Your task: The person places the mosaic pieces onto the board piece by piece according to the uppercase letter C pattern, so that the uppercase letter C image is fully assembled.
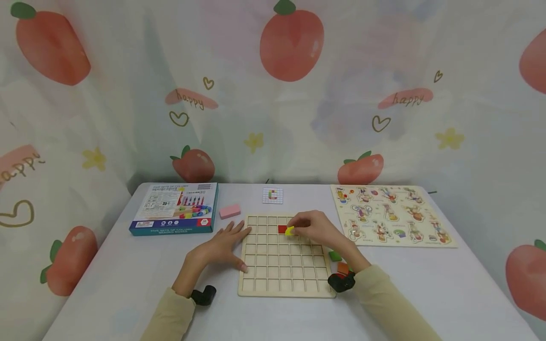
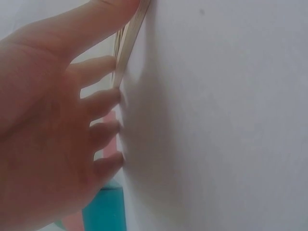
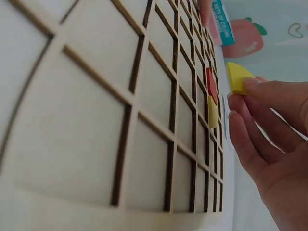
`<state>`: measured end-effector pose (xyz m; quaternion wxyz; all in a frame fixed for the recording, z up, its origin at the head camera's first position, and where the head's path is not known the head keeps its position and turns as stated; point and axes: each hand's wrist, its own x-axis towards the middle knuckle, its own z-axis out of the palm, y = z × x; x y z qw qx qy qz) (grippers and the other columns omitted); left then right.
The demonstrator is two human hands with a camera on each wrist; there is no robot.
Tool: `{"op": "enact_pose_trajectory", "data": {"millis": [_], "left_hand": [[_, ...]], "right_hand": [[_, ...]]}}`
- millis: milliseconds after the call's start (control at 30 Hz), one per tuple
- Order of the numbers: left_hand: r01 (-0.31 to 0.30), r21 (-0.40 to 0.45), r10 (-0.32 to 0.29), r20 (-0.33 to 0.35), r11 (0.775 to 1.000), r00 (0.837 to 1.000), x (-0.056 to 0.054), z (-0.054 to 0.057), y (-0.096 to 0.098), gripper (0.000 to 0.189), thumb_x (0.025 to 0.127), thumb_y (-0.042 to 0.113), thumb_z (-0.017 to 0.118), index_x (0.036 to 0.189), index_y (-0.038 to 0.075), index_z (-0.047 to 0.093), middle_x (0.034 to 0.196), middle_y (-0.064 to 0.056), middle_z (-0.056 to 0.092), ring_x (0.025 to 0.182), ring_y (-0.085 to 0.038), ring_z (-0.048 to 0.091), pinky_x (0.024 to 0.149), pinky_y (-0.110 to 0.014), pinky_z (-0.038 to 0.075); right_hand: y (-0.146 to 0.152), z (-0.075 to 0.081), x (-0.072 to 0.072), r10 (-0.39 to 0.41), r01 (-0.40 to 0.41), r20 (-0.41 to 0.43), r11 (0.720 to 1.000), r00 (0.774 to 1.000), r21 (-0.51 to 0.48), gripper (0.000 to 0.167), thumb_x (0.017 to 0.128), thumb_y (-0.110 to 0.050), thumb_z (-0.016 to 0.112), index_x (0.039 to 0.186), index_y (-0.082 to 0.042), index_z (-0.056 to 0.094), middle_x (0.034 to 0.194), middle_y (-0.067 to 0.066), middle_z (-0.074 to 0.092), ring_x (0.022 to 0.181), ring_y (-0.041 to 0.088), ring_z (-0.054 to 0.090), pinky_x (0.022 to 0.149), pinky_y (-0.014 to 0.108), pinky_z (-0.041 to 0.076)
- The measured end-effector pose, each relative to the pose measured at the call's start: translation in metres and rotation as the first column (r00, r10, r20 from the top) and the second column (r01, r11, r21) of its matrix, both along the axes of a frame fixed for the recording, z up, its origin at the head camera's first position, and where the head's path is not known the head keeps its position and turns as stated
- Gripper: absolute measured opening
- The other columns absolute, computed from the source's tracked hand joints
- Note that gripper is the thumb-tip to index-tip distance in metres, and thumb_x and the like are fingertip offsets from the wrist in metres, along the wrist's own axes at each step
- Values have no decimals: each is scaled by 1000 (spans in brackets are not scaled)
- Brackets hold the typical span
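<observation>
A wooden grid board [image 1: 273,272] lies on the table in the head view. My right hand [image 1: 314,227] pinches a yellow tile [image 3: 236,78] between thumb and fingertips, held just off the board's far part. Below it, a red tile [image 3: 211,85] sits in a cell, and another yellow tile [image 3: 212,113] lies beside the red one. With fingers spread, my left hand [image 1: 221,247] rests at the board's left edge, thumb and fingertips touching it. Its palm fills much of the left wrist view.
A small pattern card [image 1: 272,195] lies beyond the board. A pink block [image 1: 230,211] and a teal-edged box [image 1: 174,209] stand at left; a picture puzzle board [image 1: 396,218] lies at right. A green tile [image 1: 335,256] and an orange tile [image 1: 343,268] lie near my right wrist.
</observation>
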<state>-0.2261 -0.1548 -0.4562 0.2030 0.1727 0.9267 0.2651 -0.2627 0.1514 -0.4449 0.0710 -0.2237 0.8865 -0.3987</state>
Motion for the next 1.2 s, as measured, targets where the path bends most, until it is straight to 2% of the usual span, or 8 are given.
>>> {"op": "enact_pose_trajectory", "data": {"millis": [200,333,567,933,1200], "left_hand": [[14,-37,-14,-9,999,1000,-2,-3,0,107,75,38,90,163,21,32,174,-7,14,161,-37,-1,128,-61,3],[17,-30,-17,-6,999,1000,-3,-4,-1,108,75,39,90,163,21,32,174,-7,14,161,-37,-1,128,-62,4],[11,-22,-11,-5,1000,1000,-2,-2,-1,107,74,42,91,162,22,34,174,-6,16,161,-37,1,128,-62,4],[14,-30,-14,4,999,1000,-3,-3,-1,107,75,43,90,163,22,32,174,-6,14,161,-36,-1,128,-62,4],[8,-36,-8,-4,999,1000,-2,-2,-2,107,74,43,90,163,22,33,174,-6,16,161,-36,1,128,-61,4]], "right_hand": [[-12,1,-8,13,-13,14,1000,1000,-6,14,93,-8,74,106,-11,79,103,2,77,92,14,68,87,34,57],[-20,1,-14,14,-14,15,1000,1000,18,15,93,-9,75,106,-13,79,103,-1,77,91,12,67,87,34,56],[-33,1,-23,35,-35,2,998,999,49,14,92,-8,75,104,-12,80,97,-1,78,86,12,67,79,31,55],[-45,-4,-29,68,-69,14,991,998,112,13,94,-8,74,103,-12,81,103,2,78,83,11,66,74,28,55],[-49,-7,-29,75,-75,4,984,997,161,14,95,-10,72,104,-13,82,108,2,76,91,15,67,82,33,57]]}}
